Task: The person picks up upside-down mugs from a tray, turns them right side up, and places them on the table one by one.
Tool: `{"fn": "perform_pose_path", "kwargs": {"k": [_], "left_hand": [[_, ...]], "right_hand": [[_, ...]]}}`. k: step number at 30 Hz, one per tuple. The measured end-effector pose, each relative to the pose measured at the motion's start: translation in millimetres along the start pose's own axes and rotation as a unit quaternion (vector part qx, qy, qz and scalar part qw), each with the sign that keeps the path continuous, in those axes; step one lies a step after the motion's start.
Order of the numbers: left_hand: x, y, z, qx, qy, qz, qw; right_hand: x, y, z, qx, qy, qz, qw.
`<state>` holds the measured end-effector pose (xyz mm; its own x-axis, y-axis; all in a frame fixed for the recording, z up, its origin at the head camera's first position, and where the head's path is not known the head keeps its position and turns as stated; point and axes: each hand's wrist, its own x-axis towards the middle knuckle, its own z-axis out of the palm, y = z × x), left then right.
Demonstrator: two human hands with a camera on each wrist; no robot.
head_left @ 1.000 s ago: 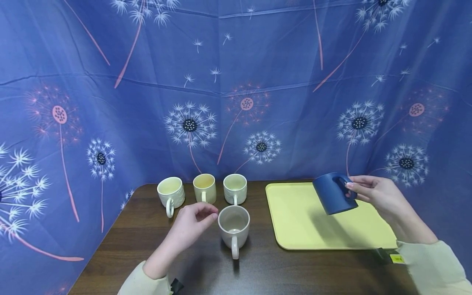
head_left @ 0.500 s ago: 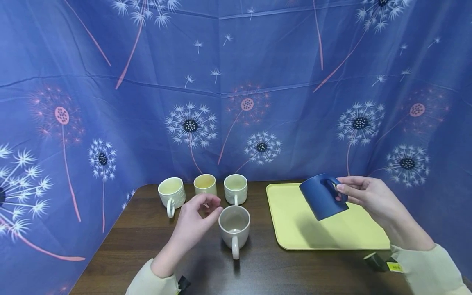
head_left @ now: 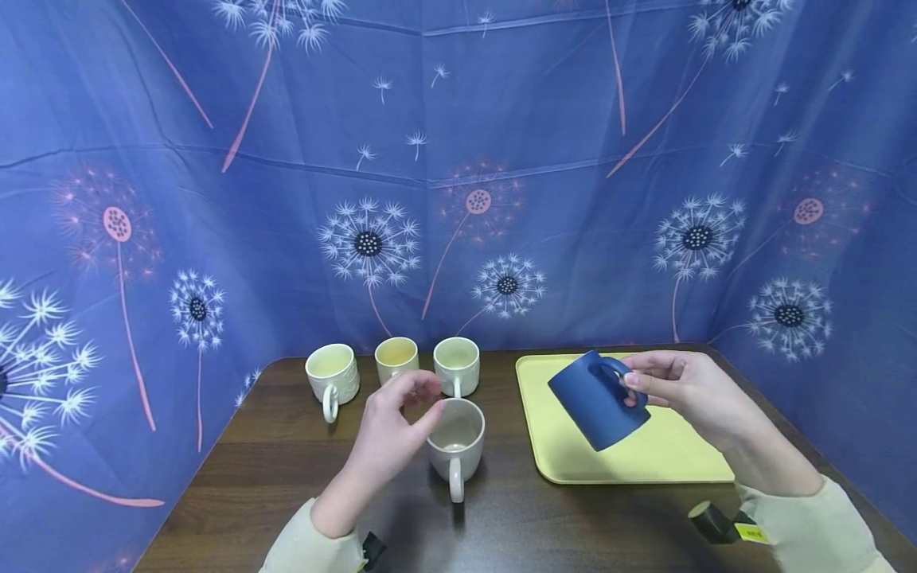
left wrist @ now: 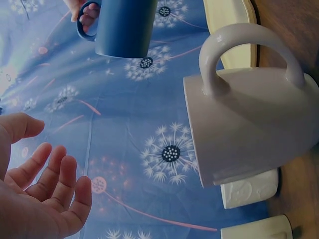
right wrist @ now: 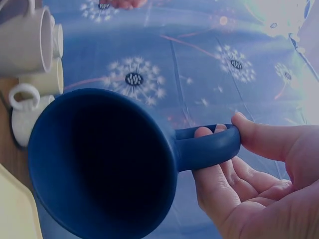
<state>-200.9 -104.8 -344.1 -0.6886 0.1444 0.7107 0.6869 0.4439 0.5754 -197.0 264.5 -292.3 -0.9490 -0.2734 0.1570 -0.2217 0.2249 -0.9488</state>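
Observation:
A dark blue mug (head_left: 596, 402) hangs tilted over the yellow tray (head_left: 552, 458) in the head view. My right hand (head_left: 691, 398) pinches its handle between thumb and fingers. The right wrist view looks into the mug's dark mouth, which the head view hides. My left hand (head_left: 394, 434) is in the air with fingers loosely bent and nothing in it. Its fingertips overlap the rim of a light grey mug (head_left: 456, 450), which stands upright with its handle toward me. In the left wrist view, a gap shows between that hand and the grey mug (left wrist: 249, 114).
Behind the grey mug stand three pale cups in a row: a cream one (head_left: 333, 374) at left, a yellowish one (head_left: 396, 356) in the middle, a whitish-green one (head_left: 457, 366) at right. A blue dandelion-print cloth (head_left: 609, 239) hangs behind the brown table (head_left: 236, 477).
My right hand has carried the blue mug left and toward me over the tray, tilting it further. My left hand has shifted right and slightly up, to the grey mug's rim in the head view.

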Motion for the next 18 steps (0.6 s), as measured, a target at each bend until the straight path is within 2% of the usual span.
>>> {"fn": "perform_pose_path", "kwargs": {"k": [9, 18], "left_hand": [[2.1, 1.8, 9.9, -0.027, -0.007, 0.040, 0.9988], [3.8, 10.5, 16.6, -0.027, -0.027, 0.016, 0.9992]], "right_hand": [[2.7, -4, 23, -0.020, -0.052, 0.031, 0.9980], [4.1, -6, 39, -0.009, -0.085, 0.028, 0.9959]]}}
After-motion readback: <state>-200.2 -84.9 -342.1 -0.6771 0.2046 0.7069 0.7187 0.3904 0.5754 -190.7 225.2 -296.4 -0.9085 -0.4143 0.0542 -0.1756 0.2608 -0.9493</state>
